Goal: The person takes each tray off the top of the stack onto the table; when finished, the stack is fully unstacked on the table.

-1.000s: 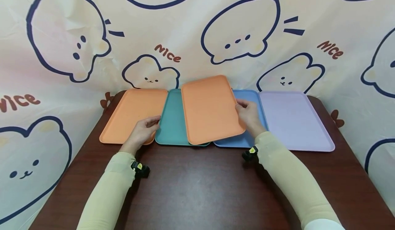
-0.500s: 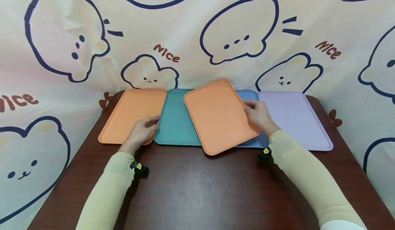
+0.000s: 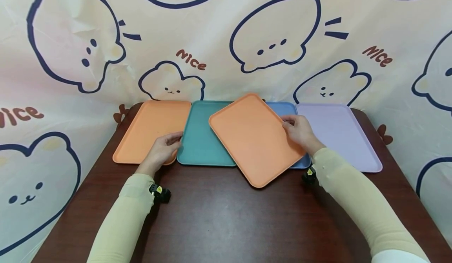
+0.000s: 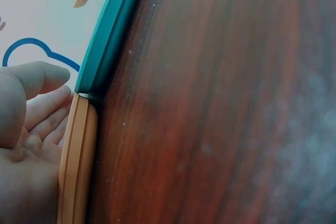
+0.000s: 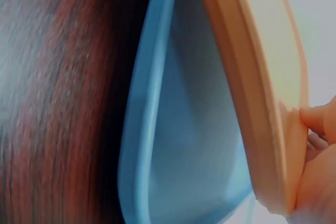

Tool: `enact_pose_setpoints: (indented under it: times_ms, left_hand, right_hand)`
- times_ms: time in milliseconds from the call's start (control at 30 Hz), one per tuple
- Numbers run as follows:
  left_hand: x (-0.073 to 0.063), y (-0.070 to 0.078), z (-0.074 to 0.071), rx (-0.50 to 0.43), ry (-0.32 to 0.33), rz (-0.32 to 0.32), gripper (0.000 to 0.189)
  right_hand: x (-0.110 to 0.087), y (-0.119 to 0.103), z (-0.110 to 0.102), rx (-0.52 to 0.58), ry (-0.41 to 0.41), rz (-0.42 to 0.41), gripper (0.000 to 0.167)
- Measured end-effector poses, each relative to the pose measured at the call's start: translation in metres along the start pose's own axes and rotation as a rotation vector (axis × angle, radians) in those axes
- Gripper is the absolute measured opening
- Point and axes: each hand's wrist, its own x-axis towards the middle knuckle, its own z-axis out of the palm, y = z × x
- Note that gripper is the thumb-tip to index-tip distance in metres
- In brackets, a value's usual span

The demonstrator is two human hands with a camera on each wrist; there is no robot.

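My right hand [image 3: 301, 133] pinches the right edge of an orange tray [image 3: 256, 139], held at a slant. Beneath it lie parts of a teal tray [image 3: 203, 137] and a blue tray [image 3: 282, 108]. In the right wrist view the held orange tray [image 5: 262, 77] is lifted above the blue tray [image 5: 202, 145], with a gap between them. The left hand [image 3: 160, 151] lies over the right edge of a second orange tray [image 3: 152, 125], fingertips by the teal tray's left edge. Its thumb and fingers [image 4: 47, 111] are relaxed and hold nothing in the left wrist view.
A lilac tray [image 3: 340, 137] lies at the right end of the row, beside the blue one. All rest along the far side of a dark brown wooden table [image 3: 212, 220]. Behind hangs a cream cloth [image 3: 219, 35] printed with cartoon bears.
The held orange tray has turned, its near corner swinging right and toward me past the row's front edge. My right hand has shifted right with it. The left hand stays put.
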Motion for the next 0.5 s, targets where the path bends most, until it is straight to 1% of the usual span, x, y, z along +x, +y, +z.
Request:
enact_pose_setpoints:
  times_ms: [133, 400, 500]
  left_hand:
    - [0.0003, 0.0015, 0.0008, -0.001, -0.002, 0.0, 0.057]
    - [0.0011, 0.0015, 0.0007, 0.006, -0.002, -0.008, 0.056]
    - [0.0009, 0.0019, 0.0005, 0.006, -0.002, -0.02, 0.056]
  right_hand:
    - [0.0002, 0.0029, -0.004, -0.01, -0.036, -0.009, 0.037]
    - [-0.0019, 0.005, -0.0097, -0.046, -0.098, -0.073, 0.033]
    - [-0.0034, 0.0045, -0.0098, -0.055, -0.121, -0.101, 0.032]
